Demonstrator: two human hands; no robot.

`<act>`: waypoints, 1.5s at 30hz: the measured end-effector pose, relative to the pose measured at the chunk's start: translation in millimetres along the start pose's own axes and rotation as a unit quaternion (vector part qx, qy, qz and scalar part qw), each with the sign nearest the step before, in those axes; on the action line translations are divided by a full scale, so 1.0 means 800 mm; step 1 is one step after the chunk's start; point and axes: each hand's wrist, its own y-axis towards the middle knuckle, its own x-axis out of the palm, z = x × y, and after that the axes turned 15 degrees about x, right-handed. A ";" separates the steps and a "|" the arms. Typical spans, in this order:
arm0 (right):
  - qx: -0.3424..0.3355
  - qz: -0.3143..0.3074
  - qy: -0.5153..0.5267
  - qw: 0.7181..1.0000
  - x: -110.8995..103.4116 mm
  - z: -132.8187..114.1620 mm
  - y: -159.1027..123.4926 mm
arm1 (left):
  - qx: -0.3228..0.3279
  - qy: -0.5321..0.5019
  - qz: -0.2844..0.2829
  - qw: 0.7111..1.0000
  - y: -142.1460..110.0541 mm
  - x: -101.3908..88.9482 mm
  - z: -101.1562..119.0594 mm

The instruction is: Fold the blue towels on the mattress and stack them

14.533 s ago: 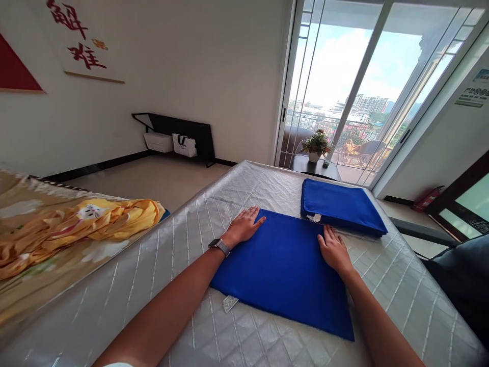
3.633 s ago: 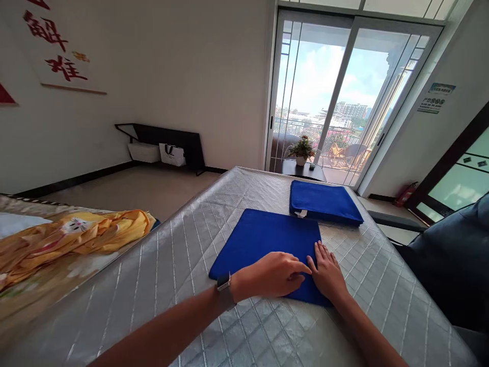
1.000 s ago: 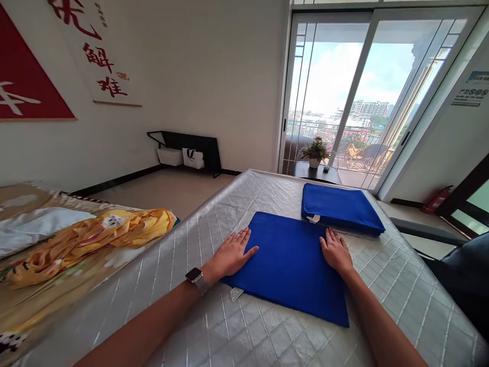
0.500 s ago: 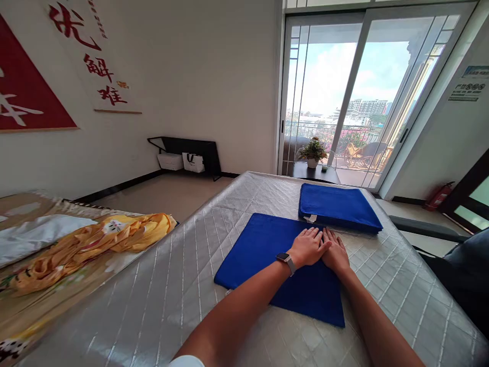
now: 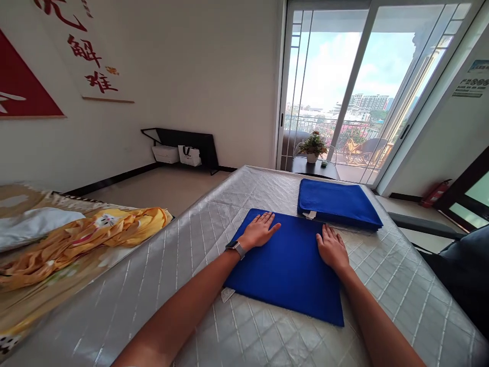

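Note:
A flat, folded blue fabric piece [image 5: 292, 267] lies on the silvery quilted mattress [image 5: 183, 270], a white tag poking out at its near left corner. My left hand [image 5: 260, 230], with a watch on the wrist, rests palm down and fingers spread on its far left part. My right hand [image 5: 333, 248] lies flat along its right edge, fingers stretched out. Just beyond is a thicker blue folded stack [image 5: 338, 203] with a white tag [image 5: 310, 215]; neither hand touches it.
To the left, a lower bed holds an orange cartoon-print cloth [image 5: 103, 234] and a white cloth [image 5: 38, 224]. Behind the mattress stands a small dark table [image 5: 317, 171] with a potted plant [image 5: 313, 145]. A dark armrest [image 5: 424, 227] sits by the mattress's right edge.
My left hand has slid leftward across the blue fabric, away from my right hand, which stays near the right edge. The view has shifted slightly.

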 end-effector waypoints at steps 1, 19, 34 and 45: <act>0.000 0.001 0.001 1.000 0.001 0.001 0.000 | -0.025 0.005 -0.001 1.000 -0.008 -0.005 -0.020; -0.013 -0.007 0.006 1.000 0.007 0.013 0.008 | -0.081 -0.029 0.023 0.996 -0.029 -0.019 -0.065; -0.041 0.005 0.172 0.984 -0.054 0.012 0.005 | 0.018 -0.114 0.066 0.991 -0.019 -0.096 -0.006; 0.034 -0.294 0.445 0.845 -0.095 0.004 -0.008 | -0.002 -0.711 0.029 0.703 0.006 -0.015 0.116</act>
